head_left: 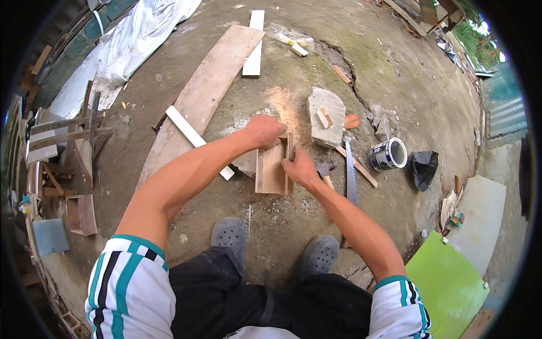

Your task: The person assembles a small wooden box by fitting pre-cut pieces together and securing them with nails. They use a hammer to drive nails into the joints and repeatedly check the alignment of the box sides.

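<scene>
Fingers of our left hand [265, 131] gripped the wooden box [273, 172] at its far end, those of our right hand [302, 168] its right wall; box was beyond our shoes [230, 233]. Uneven pull, we judged, could skew its joints.

Wooden box [271, 172], plain light brown.
Held mid-view, open face toward the camera; side walls standing, far end partly hidden.

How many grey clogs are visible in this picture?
2: one grey clog is on the person's left foot, the other clog is on the right foot.
</scene>
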A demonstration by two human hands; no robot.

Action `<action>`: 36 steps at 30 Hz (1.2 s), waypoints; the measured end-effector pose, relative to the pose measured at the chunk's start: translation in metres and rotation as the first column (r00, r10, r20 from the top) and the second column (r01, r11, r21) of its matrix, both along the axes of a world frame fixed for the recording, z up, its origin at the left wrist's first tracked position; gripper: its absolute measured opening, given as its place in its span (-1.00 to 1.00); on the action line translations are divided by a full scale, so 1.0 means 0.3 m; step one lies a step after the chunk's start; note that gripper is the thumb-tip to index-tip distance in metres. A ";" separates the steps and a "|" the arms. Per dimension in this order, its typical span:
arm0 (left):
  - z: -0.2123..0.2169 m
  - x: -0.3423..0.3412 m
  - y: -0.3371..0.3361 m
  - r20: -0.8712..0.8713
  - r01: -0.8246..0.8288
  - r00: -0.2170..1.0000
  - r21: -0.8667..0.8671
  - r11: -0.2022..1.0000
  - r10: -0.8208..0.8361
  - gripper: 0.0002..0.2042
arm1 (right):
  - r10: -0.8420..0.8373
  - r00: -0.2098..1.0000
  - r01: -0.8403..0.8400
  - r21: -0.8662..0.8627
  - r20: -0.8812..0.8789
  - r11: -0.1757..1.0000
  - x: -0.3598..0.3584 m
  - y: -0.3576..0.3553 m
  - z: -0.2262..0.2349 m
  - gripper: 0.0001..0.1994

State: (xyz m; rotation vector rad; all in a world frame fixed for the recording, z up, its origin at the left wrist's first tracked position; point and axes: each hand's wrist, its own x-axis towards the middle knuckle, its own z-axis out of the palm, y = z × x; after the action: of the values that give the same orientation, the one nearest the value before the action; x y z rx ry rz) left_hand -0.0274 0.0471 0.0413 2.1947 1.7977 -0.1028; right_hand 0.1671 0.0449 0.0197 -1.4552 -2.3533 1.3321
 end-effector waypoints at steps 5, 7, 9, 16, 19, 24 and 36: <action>0.027 -0.048 -0.086 0.155 -0.249 0.954 -0.059 0.967 0.255 -0.64 | 0.153 0.979 -0.167 0.103 0.136 0.981 -0.023 0.105 0.089 -0.56; 0.000 -0.075 -0.122 0.180 -0.335 0.923 -0.052 0.941 0.339 -0.54 | 0.245 0.963 -0.262 0.167 0.114 0.951 -0.036 0.155 0.094 -0.56; -0.008 -0.080 -0.144 0.211 -0.393 0.894 -0.055 0.918 0.396 -0.45 | 0.306 0.944 -0.325 0.196 0.120 0.925 -0.032 0.205 0.080 -0.56; 0.055 -0.134 -0.190 0.415 -0.521 0.590 -0.459 0.719 0.692 -0.52 | 0.065 0.980 -0.051 -0.078 0.188 0.996 0.015 0.192 0.108 -0.25; 0.080 -0.194 -0.190 0.470 -0.490 0.220 -0.705 0.513 0.855 -0.59 | -0.120 0.990 0.134 -0.256 0.067 0.957 0.063 0.172 0.060 -0.09; 0.048 -0.202 -0.224 0.486 -0.450 0.235 -0.713 0.537 0.842 -0.71 | -0.167 0.982 0.107 -0.459 -0.091 0.882 0.080 0.123 0.009 -0.19; 0.058 -0.145 -0.219 0.277 -0.408 0.870 -0.061 0.911 0.408 0.04 | -0.081 0.984 0.060 -0.127 -0.161 0.990 0.033 0.165 -0.103 -0.36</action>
State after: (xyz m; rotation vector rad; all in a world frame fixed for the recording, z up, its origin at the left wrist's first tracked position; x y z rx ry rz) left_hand -0.0709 -0.0185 0.0586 1.6717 2.0355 0.2909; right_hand 0.1772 0.0944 -0.0112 -1.3834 -2.1322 1.5378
